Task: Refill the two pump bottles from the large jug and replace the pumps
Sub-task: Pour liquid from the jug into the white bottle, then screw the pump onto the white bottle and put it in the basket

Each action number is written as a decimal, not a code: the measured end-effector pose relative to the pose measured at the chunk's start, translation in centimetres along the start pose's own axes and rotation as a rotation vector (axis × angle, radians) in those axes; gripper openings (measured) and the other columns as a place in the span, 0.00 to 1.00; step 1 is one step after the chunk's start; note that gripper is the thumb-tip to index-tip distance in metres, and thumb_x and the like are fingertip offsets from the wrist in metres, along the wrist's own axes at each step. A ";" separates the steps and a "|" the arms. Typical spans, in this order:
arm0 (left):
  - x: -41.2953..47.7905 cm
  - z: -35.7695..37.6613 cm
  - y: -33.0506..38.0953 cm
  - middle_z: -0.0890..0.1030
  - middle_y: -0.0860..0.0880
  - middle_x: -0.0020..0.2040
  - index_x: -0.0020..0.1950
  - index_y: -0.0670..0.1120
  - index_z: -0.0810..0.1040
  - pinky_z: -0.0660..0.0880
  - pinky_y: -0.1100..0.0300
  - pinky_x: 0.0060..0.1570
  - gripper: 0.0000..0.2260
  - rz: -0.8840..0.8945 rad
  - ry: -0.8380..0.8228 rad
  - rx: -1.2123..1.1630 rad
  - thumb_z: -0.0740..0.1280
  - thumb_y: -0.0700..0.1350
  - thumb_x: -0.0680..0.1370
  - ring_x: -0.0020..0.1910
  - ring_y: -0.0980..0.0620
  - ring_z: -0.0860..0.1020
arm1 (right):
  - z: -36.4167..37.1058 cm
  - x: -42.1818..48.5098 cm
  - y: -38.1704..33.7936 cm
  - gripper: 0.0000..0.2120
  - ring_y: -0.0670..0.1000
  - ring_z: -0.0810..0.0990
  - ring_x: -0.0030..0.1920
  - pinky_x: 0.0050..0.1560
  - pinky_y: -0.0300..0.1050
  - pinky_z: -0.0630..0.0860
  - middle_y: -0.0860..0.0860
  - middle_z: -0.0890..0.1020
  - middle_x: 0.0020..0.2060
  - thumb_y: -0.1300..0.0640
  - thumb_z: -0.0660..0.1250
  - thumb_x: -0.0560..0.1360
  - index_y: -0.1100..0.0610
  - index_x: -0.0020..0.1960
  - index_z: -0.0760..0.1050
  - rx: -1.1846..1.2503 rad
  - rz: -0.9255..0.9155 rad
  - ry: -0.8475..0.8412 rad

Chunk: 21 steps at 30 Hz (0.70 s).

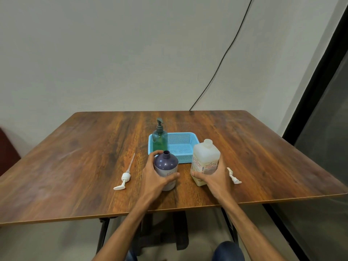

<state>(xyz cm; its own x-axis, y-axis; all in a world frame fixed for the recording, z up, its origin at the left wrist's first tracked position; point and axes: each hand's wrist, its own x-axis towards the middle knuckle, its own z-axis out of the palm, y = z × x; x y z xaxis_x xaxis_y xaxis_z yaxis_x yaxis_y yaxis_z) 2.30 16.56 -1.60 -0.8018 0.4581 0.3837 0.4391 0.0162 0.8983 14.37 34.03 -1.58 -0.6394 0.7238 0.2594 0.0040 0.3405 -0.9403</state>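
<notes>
A purple pump bottle [166, 164] with an uncapped threaded neck stands upright near the table's front middle, and my left hand [156, 176] grips its body from the left. To its right stands the translucent white jug [205, 159], its neck uncapped, held low on its front by my right hand [214, 176]. A white pump [124, 178] with a long dip tube lies on the table to the left. A second white pump [233, 177] lies just right of my right hand. A green pump bottle [160, 138] with its dark pump fitted stands in the blue basket's left corner.
The blue mesh basket [181, 147] sits behind the purple bottle and the jug on the wooden table [75, 157]. A black cable [226, 53] runs down the wall to the table's back edge. A dark window frame [320, 91] borders the right side.
</notes>
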 end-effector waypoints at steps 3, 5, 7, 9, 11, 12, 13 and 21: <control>-0.1 -0.3 0.0 0.76 0.58 0.63 0.67 0.57 0.68 0.79 0.49 0.60 0.42 -0.021 -0.038 -0.015 0.82 0.60 0.57 0.61 0.59 0.76 | -0.1 -0.3 0.2 0.49 0.43 0.72 0.63 0.50 0.32 0.73 0.40 0.74 0.62 0.57 0.85 0.60 0.46 0.73 0.62 0.016 0.004 -0.007; -0.2 -0.4 0.1 0.75 0.57 0.65 0.69 0.58 0.66 0.78 0.49 0.62 0.44 -0.038 -0.068 -0.021 0.82 0.61 0.57 0.63 0.58 0.75 | -0.3 -0.7 0.3 0.51 0.43 0.70 0.64 0.51 0.31 0.72 0.39 0.72 0.64 0.56 0.85 0.60 0.46 0.74 0.60 0.000 -0.013 -0.005; -0.5 -0.6 0.3 0.73 0.56 0.69 0.72 0.59 0.63 0.76 0.51 0.65 0.48 -0.051 -0.087 -0.027 0.81 0.62 0.57 0.66 0.58 0.73 | -0.7 -1.3 0.1 0.53 0.43 0.69 0.66 0.54 0.35 0.72 0.39 0.70 0.66 0.54 0.85 0.60 0.46 0.76 0.58 -0.049 -0.035 0.005; -1.1 -1.2 0.4 0.72 0.57 0.70 0.74 0.60 0.60 0.74 0.58 0.65 0.50 -0.046 -0.086 -0.052 0.81 0.63 0.57 0.67 0.59 0.73 | -0.8 -2.3 -0.4 0.54 0.44 0.66 0.69 0.61 0.44 0.73 0.43 0.68 0.72 0.52 0.85 0.60 0.47 0.77 0.58 -0.107 -0.060 0.066; -2.0 -2.3 0.6 0.72 0.60 0.69 0.75 0.59 0.60 0.74 0.62 0.63 0.50 -0.034 -0.042 -0.054 0.80 0.63 0.59 0.67 0.61 0.73 | -0.5 -3.7 -1.2 0.50 0.45 0.65 0.70 0.64 0.48 0.72 0.46 0.65 0.73 0.51 0.83 0.63 0.49 0.77 0.60 -0.165 -0.093 0.195; -2.5 -3.0 0.6 0.72 0.60 0.69 0.75 0.59 0.61 0.73 0.62 0.62 0.48 -0.025 -0.007 -0.038 0.80 0.63 0.60 0.66 0.61 0.73 | -0.2 -4.7 -1.6 0.45 0.46 0.66 0.69 0.63 0.50 0.73 0.46 0.67 0.71 0.51 0.82 0.65 0.50 0.75 0.63 -0.181 -0.132 0.277; -3.0 -3.7 0.4 0.73 0.60 0.68 0.75 0.58 0.63 0.74 0.62 0.61 0.46 -0.013 0.029 -0.012 0.79 0.62 0.62 0.66 0.61 0.74 | 0.4 -5.8 -2.1 0.39 0.46 0.68 0.67 0.61 0.51 0.75 0.45 0.68 0.66 0.51 0.81 0.66 0.52 0.72 0.66 -0.180 -0.183 0.351; -4.1 -8.0 -2.4 0.75 0.53 0.64 0.66 0.50 0.74 0.73 0.64 0.55 0.27 0.020 0.244 0.380 0.78 0.50 0.70 0.59 0.57 0.74 | 6.7 -8.9 -2.8 0.28 0.46 0.74 0.57 0.54 0.47 0.77 0.42 0.74 0.54 0.56 0.79 0.69 0.47 0.64 0.70 -0.018 -0.304 0.204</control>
<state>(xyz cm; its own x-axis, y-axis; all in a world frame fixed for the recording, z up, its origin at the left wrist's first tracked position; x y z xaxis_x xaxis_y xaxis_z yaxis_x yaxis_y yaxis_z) 1.27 7.54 -3.59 -0.8439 0.2397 0.4800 0.5364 0.3559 0.7653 14.89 22.65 -2.72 -0.4471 0.6922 0.5666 -0.1479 0.5675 -0.8100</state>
